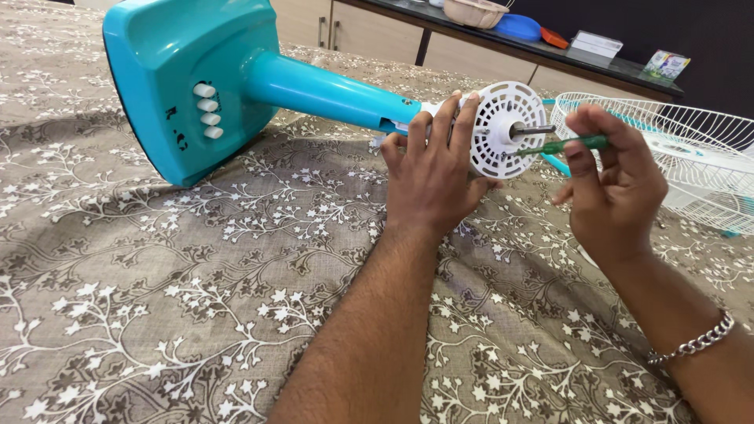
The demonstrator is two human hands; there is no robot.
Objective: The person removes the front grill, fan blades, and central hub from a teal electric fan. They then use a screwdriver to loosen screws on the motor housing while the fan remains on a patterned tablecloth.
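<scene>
- The left hand (430, 177) lies flat against the near side of the fan's white motor housing (503, 129), its fingers spread and curled over the round, slotted white face, steadying it.
- The right hand (616, 188) pinches a green-handled screwdriver (567, 144) between thumb and fingertips; the rest of the fingers are folded loosely under it.
- The screwdriver lies nearly level, its tip pointing left at the white face just below the metal motor shaft (532, 129), which sticks out to the right from the middle of the housing. Whether the tip is seated in a screw cannot be told.
- A silver chain bracelet (695, 341) hangs on the right wrist at the near right edge.
- The table fan lies on its side on the cloth: its turquoise neck (322, 90) runs left and far from the housing up to the turquoise base (173, 63), which stands tipped on edge at the far left.
- Four white push buttons (208, 110) sit in a column on the base's face.
- To the right of the right hand lies a white wire fan guard (691, 149), well off the motor, with a turquoise rim part just showing under it.
- Everything rests on a grey-brown cloth with a white floral print (157, 314) that fills the near scene.
- Far behind stands a dark counter (550, 51) carrying a beige basket (475, 12), a blue lid-like thing and small boxes.
</scene>
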